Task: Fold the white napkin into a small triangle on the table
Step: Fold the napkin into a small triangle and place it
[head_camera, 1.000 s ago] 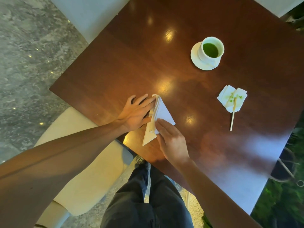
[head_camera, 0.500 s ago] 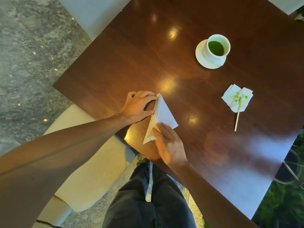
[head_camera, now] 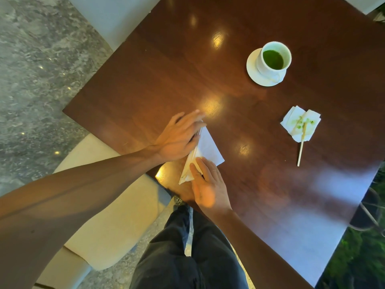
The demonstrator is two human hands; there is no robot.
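Observation:
The white napkin [head_camera: 208, 150] lies folded as a triangle near the front corner of the dark wooden table [head_camera: 239, 97]. Its long folded edge runs from upper right to lower left. My left hand [head_camera: 179, 138] lies flat along that edge, fingers stretched toward the upper tip, pressing on it. My right hand [head_camera: 206, 184] presses its fingertips flat on the napkin's lower corner. Neither hand grips the napkin; both rest on top of it.
A white cup of green drink [head_camera: 274, 58] stands on a saucer [head_camera: 253, 74] at the back right. A stained used napkin [head_camera: 300, 124] with a wooden stick [head_camera: 301, 149] lies to the right. A cream chair [head_camera: 108, 197] sits at the left, by my dark trousers [head_camera: 187, 253].
My left hand uncurled and slid along the folded edge, fingers now stretched flat toward the tip. The right hand shifted slightly down onto the lower corner. The napkin stays in place.

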